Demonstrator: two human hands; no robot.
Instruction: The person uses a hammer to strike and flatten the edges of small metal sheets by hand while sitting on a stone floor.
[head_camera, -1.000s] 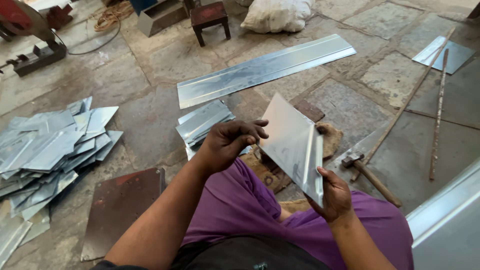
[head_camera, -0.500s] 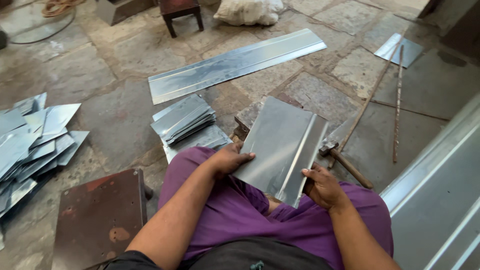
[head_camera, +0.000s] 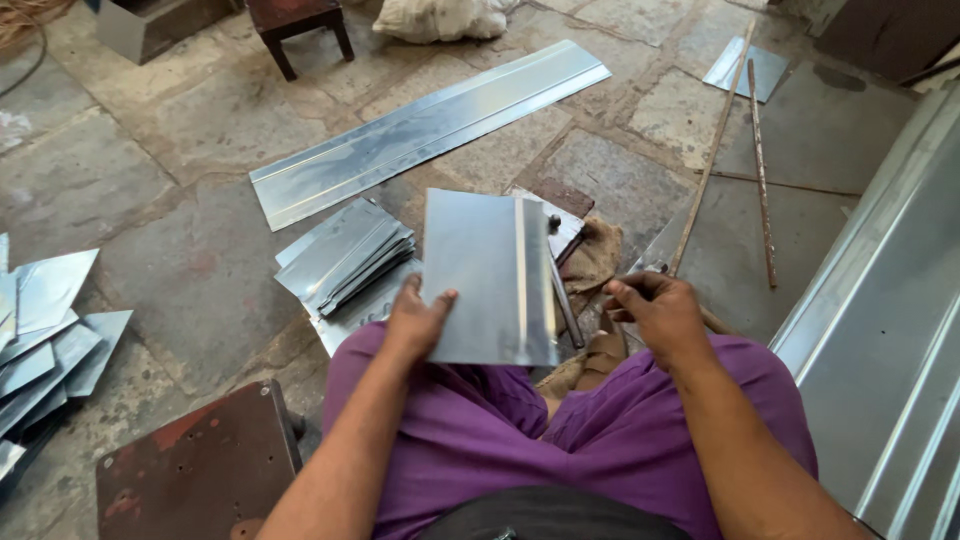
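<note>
One metal sheet (head_camera: 487, 275), long axis pointing away

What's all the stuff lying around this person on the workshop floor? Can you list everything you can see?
Metal sheet: one, silver-grey with a folded ridge, held over the lap.
Stack of cut sheets: one pile, grey, on the floor left of the held sheet.
Long metal strip: one, shiny grey, on the stone floor ahead.
Loose sheets: several, grey, at the far left edge.
Rusty plate: one, red-brown, lower left.
Thin rods: two, brownish, upper right.
Small sheet: one, grey, top right.
Corrugated panel: one, grey, right edge.
Stool: one, dark red, top.
Sack: one, whitish, top.
Left hand: grips the sheet's left edge.
Right hand: off the sheet, beside it.
</note>
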